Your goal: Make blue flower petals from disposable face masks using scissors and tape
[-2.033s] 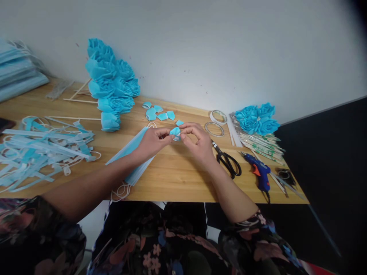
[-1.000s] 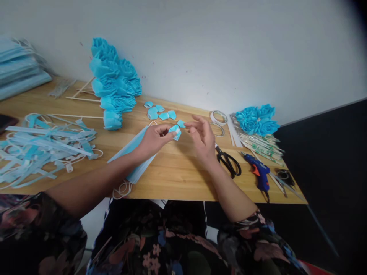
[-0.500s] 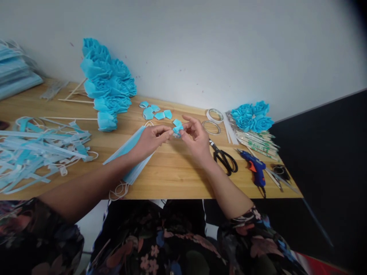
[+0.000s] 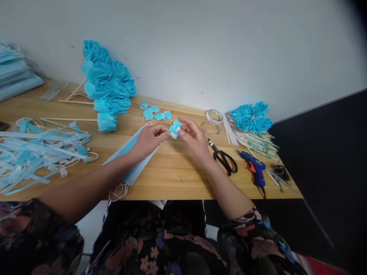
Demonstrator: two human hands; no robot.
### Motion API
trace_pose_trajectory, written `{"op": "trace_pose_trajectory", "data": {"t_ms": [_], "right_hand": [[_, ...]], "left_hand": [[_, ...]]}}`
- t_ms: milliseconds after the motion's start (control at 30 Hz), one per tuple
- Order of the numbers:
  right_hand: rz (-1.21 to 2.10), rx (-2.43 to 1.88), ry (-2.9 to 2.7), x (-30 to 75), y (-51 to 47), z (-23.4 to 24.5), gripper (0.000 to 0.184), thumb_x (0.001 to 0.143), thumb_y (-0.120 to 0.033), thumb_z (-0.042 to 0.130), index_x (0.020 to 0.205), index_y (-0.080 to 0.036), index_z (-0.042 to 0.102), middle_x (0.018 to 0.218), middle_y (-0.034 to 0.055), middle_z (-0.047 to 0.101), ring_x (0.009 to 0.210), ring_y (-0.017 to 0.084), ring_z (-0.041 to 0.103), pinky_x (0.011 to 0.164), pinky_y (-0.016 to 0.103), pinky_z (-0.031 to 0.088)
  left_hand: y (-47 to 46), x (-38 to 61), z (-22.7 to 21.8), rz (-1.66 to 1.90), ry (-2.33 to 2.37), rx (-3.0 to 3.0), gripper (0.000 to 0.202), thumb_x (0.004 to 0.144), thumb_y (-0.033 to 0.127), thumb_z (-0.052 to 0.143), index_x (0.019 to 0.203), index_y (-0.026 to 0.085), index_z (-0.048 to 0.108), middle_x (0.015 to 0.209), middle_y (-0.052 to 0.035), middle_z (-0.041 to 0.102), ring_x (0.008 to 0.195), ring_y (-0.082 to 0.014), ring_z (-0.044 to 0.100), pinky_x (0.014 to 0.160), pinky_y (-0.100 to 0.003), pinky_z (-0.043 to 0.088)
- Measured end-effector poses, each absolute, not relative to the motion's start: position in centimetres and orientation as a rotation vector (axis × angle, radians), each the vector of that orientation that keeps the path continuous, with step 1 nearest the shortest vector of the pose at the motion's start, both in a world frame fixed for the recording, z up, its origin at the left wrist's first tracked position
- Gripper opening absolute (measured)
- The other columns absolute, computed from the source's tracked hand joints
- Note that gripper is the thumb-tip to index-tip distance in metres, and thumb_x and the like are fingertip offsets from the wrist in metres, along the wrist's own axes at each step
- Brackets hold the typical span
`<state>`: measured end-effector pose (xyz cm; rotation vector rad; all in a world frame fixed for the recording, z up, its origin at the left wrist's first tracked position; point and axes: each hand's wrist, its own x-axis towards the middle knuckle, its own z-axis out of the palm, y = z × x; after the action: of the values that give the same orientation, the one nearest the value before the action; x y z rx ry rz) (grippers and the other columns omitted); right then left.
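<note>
Between my two hands, above the middle of the table, is a small blue-and-white fabric petal piece (image 4: 174, 129), folded or layered. My left hand (image 4: 150, 140) pinches its left edge with thumb and forefinger. From the other side, my right hand (image 4: 195, 138) grips it with thumb and fingers. Under my left forearm lies a flat blue face mask (image 4: 137, 170) with white ear loops. Several cut blue petals (image 4: 148, 114) rest on the wood just beyond my hands. Black-handled scissors (image 4: 225, 158) lie to the right of my right hand.
Blue fabric roses (image 4: 109, 82) on sticks stand at the back left, near a heap of mask strips (image 4: 43, 152). Tape rolls (image 4: 214, 116), a rose cluster (image 4: 252, 117), wrapped sticks (image 4: 259, 143) and a blue glue gun (image 4: 254, 168) occupy the right. Stacked masks (image 4: 17, 72) sit far left.
The petal piece has turned and lowered slightly, showing more of its white side. My right fingers have curled in closer around it. Other things stay in place.
</note>
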<state>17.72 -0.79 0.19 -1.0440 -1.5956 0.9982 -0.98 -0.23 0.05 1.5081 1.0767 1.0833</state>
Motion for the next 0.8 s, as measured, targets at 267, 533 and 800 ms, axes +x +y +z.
{"op": "trace_pose_trajectory", "data": {"t_ms": [267, 533, 800], "right_hand": [[0.915, -1.086, -1.699, 17.2, -0.84, -0.39, 0.045, 0.085, -0.039, 0.065, 0.128, -0.025, 0.061, 0.083, -0.0015, 0.061, 0.076, 0.014, 0.057, 0.074, 0.03, 0.05], [0.996, -1.032, -1.665, 17.5, -1.08, -0.18, 0.043, 0.091, -0.046, 0.062, 0.129, -0.026, 0.061, 0.091, 0.0013, 0.068, 0.084, 0.017, 0.064, 0.081, 0.034, 0.053], [0.942, -1.052, -1.713, 17.19, -0.79, -0.57, 0.049, 0.085, -0.039, 0.068, 0.131, -0.025, 0.06, 0.089, 0.0005, 0.067, 0.081, 0.016, 0.061, 0.077, 0.032, 0.052]], "left_hand": [[-0.42, -0.96, 0.27, 1.098, 1.021, 1.521, 0.023, 0.084, 0.039, 0.062, 0.072, 0.019, 0.064, 0.064, 0.0018, 0.057, 0.059, -0.0117, 0.046, 0.057, -0.026, 0.036], [-0.14, -1.0, -0.23, 1.123, 0.991, 1.486, 0.018, 0.079, 0.034, 0.066, 0.072, 0.018, 0.063, 0.067, 0.0017, 0.059, 0.059, -0.0105, 0.046, 0.057, -0.025, 0.036], [0.09, -1.17, -0.71, 1.135, 0.993, 1.478, 0.024, 0.082, 0.041, 0.066, 0.075, 0.019, 0.064, 0.062, 0.0024, 0.055, 0.057, -0.0108, 0.046, 0.056, -0.025, 0.036]]}}
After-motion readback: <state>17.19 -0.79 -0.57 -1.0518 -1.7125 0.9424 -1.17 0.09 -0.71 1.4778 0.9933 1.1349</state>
